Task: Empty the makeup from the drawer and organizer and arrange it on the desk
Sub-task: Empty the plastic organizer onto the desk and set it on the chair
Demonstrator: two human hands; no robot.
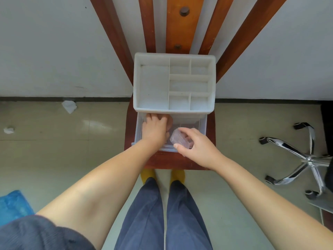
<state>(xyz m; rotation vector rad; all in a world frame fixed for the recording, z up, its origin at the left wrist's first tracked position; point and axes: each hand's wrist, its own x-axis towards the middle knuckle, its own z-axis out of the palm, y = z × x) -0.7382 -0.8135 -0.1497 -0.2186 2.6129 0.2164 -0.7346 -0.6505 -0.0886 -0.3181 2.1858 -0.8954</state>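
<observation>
Pinching small clear case (pixel 179 138) by rim, right hand (pixel 195 147) fingers curled; light, rigid, slippery. Left hand (pixel 155 129) reaches into drawer (pixel 202 126), grip unclear.

A single head-worn wide-angle view looks steeply down from above, close over the white organizer (pixel 173 83) on a wooden chair (pixel 162 160), with floor (pixel 72 150) all around.

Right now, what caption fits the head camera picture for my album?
Left hand reaches into the open drawer while right hand lifts out a clear case.
</observation>
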